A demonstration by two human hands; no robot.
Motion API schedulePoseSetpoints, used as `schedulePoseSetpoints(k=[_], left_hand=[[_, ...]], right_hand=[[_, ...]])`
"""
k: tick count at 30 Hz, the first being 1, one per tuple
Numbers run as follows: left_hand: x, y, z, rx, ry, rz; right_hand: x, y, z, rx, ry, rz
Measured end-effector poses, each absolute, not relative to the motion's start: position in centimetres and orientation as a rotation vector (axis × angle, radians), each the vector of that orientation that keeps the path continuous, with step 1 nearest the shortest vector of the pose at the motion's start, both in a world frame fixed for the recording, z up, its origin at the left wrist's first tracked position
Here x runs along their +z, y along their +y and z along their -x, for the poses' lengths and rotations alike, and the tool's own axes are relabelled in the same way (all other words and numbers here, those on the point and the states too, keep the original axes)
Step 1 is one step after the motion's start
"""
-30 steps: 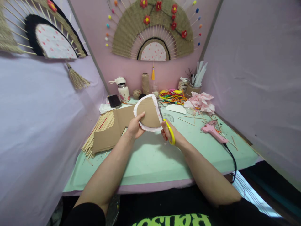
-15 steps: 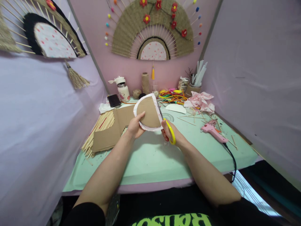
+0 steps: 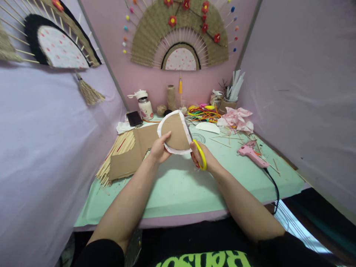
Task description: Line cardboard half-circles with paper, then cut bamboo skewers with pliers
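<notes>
My left hand [image 3: 162,148] grips a half-round piece of cardboard [image 3: 175,131] by its lower left edge, thumb on the brown face. A white border, seemingly paper or cloth folded over, runs round the piece. My right hand [image 3: 199,152] is closed on scissors with yellow handles [image 3: 203,155]; a red patch shows under the fingers. The scissor blades lie along the straight right edge of the cardboard, partly hidden behind it. Both hands are above the green tabletop [image 3: 180,193].
Left are thin wooden sticks [image 3: 118,150] under cut cardboard [image 3: 125,163], with a phone [image 3: 134,118] and bottle [image 3: 145,108] behind. Right are a pink glue gun [image 3: 252,155] with black cord, crumpled pink-spotted paper [image 3: 236,118] and a white half-round [image 3: 207,128]. A decorated fan [image 3: 147,40] hangs behind.
The whole view has shifted very slightly. Both hands keep their hold, and the cardboard and scissors look almost the same against each other.
</notes>
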State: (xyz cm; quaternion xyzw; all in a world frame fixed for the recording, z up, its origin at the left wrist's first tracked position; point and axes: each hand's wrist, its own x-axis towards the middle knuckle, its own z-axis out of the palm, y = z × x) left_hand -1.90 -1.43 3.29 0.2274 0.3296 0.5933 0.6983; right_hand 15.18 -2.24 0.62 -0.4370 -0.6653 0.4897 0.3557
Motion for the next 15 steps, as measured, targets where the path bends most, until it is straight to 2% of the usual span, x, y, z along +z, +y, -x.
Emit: schedulePoseSetpoints(k=[15], left_hand=[[3.12, -1.36, 1.99, 1.333, 0.73, -0.52]], right_hand=[[0.26, -2.03, -15.04, 1.269, -1.71, 1.142]])
